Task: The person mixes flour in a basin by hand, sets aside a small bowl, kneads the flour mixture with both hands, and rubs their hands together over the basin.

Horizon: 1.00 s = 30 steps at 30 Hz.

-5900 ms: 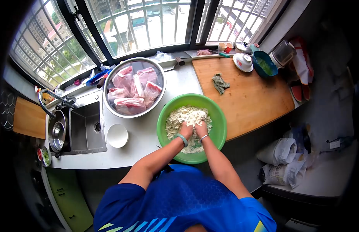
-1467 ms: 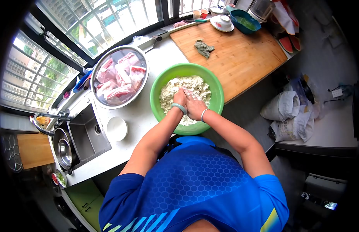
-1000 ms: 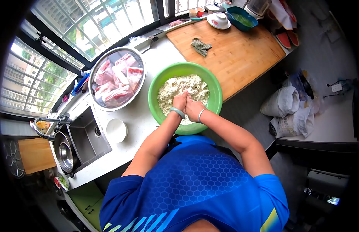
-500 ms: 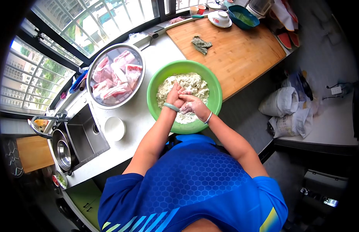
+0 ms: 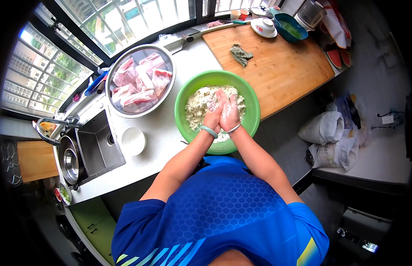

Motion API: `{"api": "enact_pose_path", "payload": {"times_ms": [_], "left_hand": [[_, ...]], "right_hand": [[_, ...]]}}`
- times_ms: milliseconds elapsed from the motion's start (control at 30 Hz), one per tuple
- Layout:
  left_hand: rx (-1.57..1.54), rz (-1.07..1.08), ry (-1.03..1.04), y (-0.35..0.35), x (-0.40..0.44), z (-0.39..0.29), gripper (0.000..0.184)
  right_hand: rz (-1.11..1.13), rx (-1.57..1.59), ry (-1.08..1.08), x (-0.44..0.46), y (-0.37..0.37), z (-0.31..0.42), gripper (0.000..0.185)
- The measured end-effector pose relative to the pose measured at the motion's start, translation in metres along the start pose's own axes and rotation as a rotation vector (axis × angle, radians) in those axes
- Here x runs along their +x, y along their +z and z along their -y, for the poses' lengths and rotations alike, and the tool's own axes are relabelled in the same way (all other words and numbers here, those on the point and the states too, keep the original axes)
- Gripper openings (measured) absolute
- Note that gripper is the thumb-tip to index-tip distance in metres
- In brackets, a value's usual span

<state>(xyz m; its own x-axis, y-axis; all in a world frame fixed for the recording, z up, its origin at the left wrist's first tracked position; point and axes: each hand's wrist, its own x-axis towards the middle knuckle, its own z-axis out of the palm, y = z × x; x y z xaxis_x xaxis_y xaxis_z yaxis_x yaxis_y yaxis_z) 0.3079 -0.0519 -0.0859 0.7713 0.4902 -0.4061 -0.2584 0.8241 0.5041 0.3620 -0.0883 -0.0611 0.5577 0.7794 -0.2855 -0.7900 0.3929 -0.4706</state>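
Note:
Crumbly, floury dough (image 5: 198, 106) lies in a green bowl (image 5: 181, 124) at the counter's edge. Over it my two hands touch. My left hand (image 5: 212, 117), with a pale green bangle at the wrist, has its fingers bent in against the other hand; what they grip, if anything, is hidden. Beside it my right hand (image 5: 230, 113), with a silver bangle, is turned palm up, fingers stretched forward and dusted with flour. It holds nothing.
A steel bowl of raw meat (image 5: 141, 82) stands back left, near a white bowl (image 5: 133, 141) and the sink (image 5: 97, 144). On the wooden board (image 5: 281, 71) lie a crumpled cloth (image 5: 240, 55), a lidded white bowl (image 5: 263, 27) and a teal basin (image 5: 290, 29).
Earlier my hands were in the dough, then rubbed together above it. Now my right hand has turned palm up with its fingers pointing forward. The view has shifted slightly.

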Motion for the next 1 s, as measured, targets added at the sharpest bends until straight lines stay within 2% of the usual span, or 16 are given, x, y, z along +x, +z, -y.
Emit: {"api": "enact_pose_path", "payload": {"times_ms": [100,167,200,233,300,333,367,433,467,533,567,633,700,733,833,1000], "left_hand": [[0.021,-0.115,0.014,0.001,0.008,-0.001,0.025],[0.204,-0.229,0.006,0.001,0.014,0.001,0.026],[0.236,-0.263,0.087,-0.001,0.020,0.007,0.031],[0.235,-0.263,0.084,-0.006,0.027,0.005,0.031],[0.523,-0.522,-0.018,-0.021,0.050,-0.006,0.039],[0.371,-0.511,0.119,-0.029,0.059,-0.006,0.044],[0.645,-0.516,0.157,-0.033,0.064,-0.016,0.045],[0.617,-0.471,0.078,-0.035,0.069,-0.023,0.048],[0.616,-0.472,0.078,-0.031,0.063,-0.025,0.048],[0.247,-0.284,-0.059,-0.024,0.048,-0.025,0.049],[0.203,-0.244,-0.120,-0.025,0.043,-0.019,0.042],[-0.121,0.087,-0.140,-0.027,0.027,0.000,0.032],[-0.021,0.126,-0.089,-0.004,0.005,0.007,0.026],[-0.059,0.092,-0.042,-0.002,0.003,0.007,0.032],[0.017,0.087,0.053,-0.006,0.009,-0.001,0.029],[-0.067,0.013,0.043,-0.010,0.011,0.001,0.022]], "right_hand": [[-0.003,-0.169,-0.060,-0.008,0.013,-0.003,0.062],[0.028,-0.267,-0.074,-0.011,0.015,-0.002,0.061],[0.012,-0.181,-0.034,-0.018,0.027,0.003,0.060],[0.009,-0.182,-0.034,-0.017,0.019,-0.003,0.060],[0.166,-0.425,-0.041,-0.014,0.003,-0.015,0.061],[0.231,-0.370,-0.021,-0.018,-0.001,-0.019,0.062],[0.242,-0.339,0.004,-0.029,0.013,-0.014,0.064],[0.175,-0.069,0.097,-0.031,0.005,-0.009,0.066],[0.176,-0.070,0.098,-0.031,0.003,-0.005,0.066],[0.020,0.208,0.073,-0.028,-0.002,0.008,0.067],[0.023,0.204,0.074,-0.024,-0.006,0.014,0.067],[-0.070,0.234,-0.004,-0.011,-0.013,0.022,0.067],[-0.073,0.232,-0.031,-0.006,-0.011,0.025,0.067],[-0.050,0.254,-0.037,-0.006,-0.009,0.023,0.066],[-0.021,0.317,-0.038,-0.010,-0.004,0.012,0.064],[0.053,0.295,-0.024,-0.020,0.001,0.003,0.061]]}}
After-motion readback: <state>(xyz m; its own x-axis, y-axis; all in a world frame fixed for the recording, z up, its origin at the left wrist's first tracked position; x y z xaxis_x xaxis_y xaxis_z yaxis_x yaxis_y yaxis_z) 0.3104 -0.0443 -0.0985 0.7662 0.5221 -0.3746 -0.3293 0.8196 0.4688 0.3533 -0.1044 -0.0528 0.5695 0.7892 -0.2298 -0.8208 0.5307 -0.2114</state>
